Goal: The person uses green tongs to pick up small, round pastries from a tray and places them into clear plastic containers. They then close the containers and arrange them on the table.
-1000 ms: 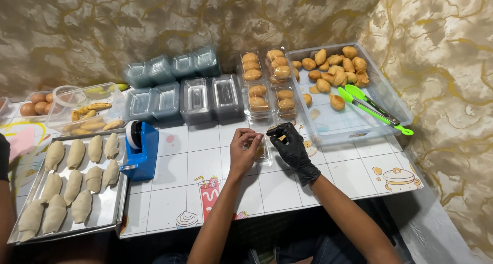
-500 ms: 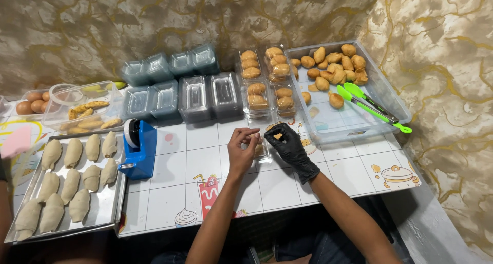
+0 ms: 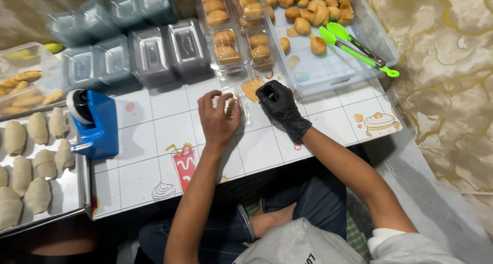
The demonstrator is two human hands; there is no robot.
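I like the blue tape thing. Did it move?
No. The blue tape dispenser sits on the same table tiles, beside the metal tray.

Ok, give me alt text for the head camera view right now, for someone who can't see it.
Seen from above, a bare left hand and a black-gloved right hand both rest on a small clear plastic container on a white tiled table. Behind them stand filled clear boxes of golden pastries; green tongs lie in a clear tray, with a blue tape dispenser at left.

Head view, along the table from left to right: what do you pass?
Metal tray of dough pieces → blue tape dispenser → bare left hand → black-gloved right hand → green tongs.
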